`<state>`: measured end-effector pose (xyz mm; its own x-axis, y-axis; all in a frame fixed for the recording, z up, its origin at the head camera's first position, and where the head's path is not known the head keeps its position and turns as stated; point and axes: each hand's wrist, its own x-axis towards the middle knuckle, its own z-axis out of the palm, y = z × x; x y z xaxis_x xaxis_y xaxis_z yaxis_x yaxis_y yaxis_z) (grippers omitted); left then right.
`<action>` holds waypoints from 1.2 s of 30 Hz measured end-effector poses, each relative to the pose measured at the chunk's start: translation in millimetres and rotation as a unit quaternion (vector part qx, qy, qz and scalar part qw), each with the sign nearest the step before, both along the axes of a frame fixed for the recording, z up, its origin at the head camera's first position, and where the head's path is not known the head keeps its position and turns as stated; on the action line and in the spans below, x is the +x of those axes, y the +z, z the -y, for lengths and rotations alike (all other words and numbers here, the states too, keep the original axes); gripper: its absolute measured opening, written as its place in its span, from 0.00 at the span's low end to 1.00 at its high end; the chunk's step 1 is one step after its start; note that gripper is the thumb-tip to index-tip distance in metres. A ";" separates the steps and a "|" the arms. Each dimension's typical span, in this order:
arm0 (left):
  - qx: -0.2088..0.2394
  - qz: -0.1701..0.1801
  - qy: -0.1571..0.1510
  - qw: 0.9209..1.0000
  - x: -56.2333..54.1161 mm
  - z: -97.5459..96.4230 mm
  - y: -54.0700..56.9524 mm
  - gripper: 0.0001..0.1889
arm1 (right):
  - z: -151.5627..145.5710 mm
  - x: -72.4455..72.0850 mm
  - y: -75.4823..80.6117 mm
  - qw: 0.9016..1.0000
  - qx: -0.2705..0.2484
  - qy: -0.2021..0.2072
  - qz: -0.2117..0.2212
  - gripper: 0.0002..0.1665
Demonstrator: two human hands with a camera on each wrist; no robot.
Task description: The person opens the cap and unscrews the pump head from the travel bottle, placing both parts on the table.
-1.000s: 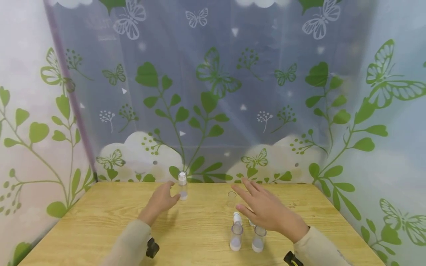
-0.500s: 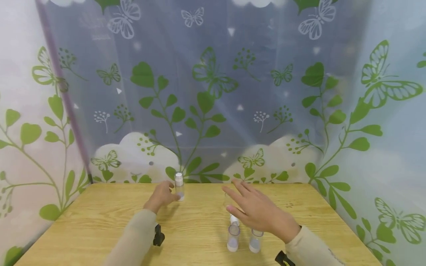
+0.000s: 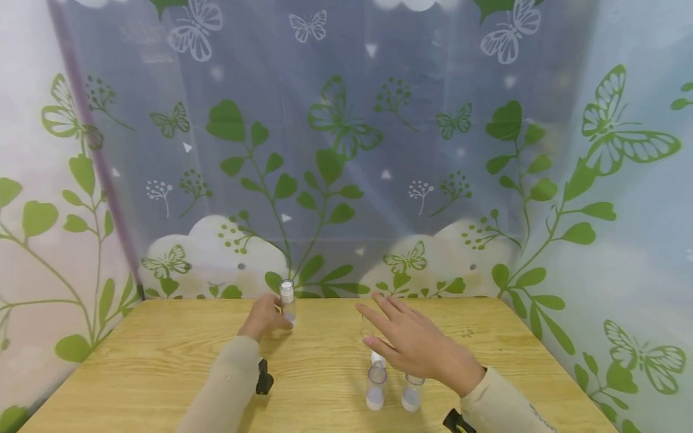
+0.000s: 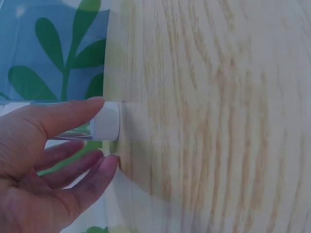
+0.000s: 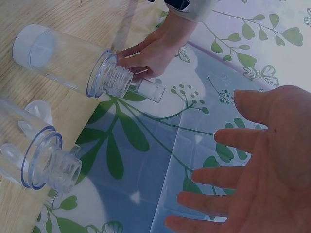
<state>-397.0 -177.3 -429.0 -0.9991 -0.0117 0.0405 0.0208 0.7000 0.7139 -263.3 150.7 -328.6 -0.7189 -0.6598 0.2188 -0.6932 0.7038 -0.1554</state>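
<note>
- In the foreground, cream sleeves [image 3: 222,382] reach over a pale, wood-grained table [image 3: 178,361], each with a black fitting [image 3: 264,377] at the wrist.
- Two clear cylindrical plastic bottles with white bases stand upright and uncapped at near right: the left open bottle [image 3: 376,389] and, just beside it, the right open bottle [image 3: 411,395]. The right wrist view shows their threaded necks above bluish collars.
- Above and behind this pair hovers the right hand [image 3: 417,341], palm down, its fingers spread wide and holding nothing.
- A small white plastic piece [image 3: 377,359] sits just behind the left open bottle, partly hidden.
- Farther back, a clear cup-shaped cap [image 3: 366,325] shows faintly, half covered by the right hand.
- At the far edge of the table, the left hand [image 3: 262,316] curves its fingers beside a clear bottle with a white top and base under a clear cover [image 3: 288,300], which stands upright. The thumb crosses the bottle near its base; whether the fingers grip firmly cannot be told.
- Behind the table hangs a blue-grey backdrop [image 3: 406,207] printed with green leaves, butterflies and white clouds.
</note>
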 end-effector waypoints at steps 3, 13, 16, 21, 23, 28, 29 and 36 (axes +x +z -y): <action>0.010 -0.007 -0.003 1.000 -4.4 0.6 -2.7 0.30 | 1.2 0.7 1.2 1.000 -0.002 0.000 0.004 0.34; 0.026 -0.046 -0.017 0.998 -6.0 -4.0 -5.8 0.22 | 1.1 2.3 1.9 1.000 -0.005 -0.004 0.018 0.34; 0.026 -0.052 -0.018 0.998 -1.7 -4.5 -4.7 0.21 | 0.9 1.9 0.9 1.000 -0.005 -0.004 0.023 0.35; 0.033 -0.045 -0.024 0.998 7.8 -2.6 -2.2 0.18 | 0.5 1.8 0.0 1.000 -0.008 -0.005 0.026 0.35; 0.040 -0.041 -0.037 0.998 12.0 -0.5 -0.8 0.18 | 0.5 1.8 -0.3 1.000 -0.009 -0.006 0.022 0.35; 0.020 -0.032 -0.071 0.997 26.4 9.0 5.2 0.16 | 0.7 1.9 -1.0 1.000 -0.008 -0.001 0.020 0.35; 0.010 -0.031 -0.079 0.996 30.4 11.6 6.7 0.16 | 0.7 2.0 -1.1 1.000 -0.009 0.001 0.024 0.35; -0.060 -0.049 -0.162 0.984 63.1 25.1 16.0 0.14 | -0.5 6.8 0.5 0.998 -0.027 0.008 0.058 0.35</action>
<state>-333.8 -202.4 -413.0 -0.9410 0.3171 0.1183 0.3209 0.7246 0.6099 -256.5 151.2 -328.2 -0.7304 -0.6617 0.1697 -0.6800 0.6808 -0.2721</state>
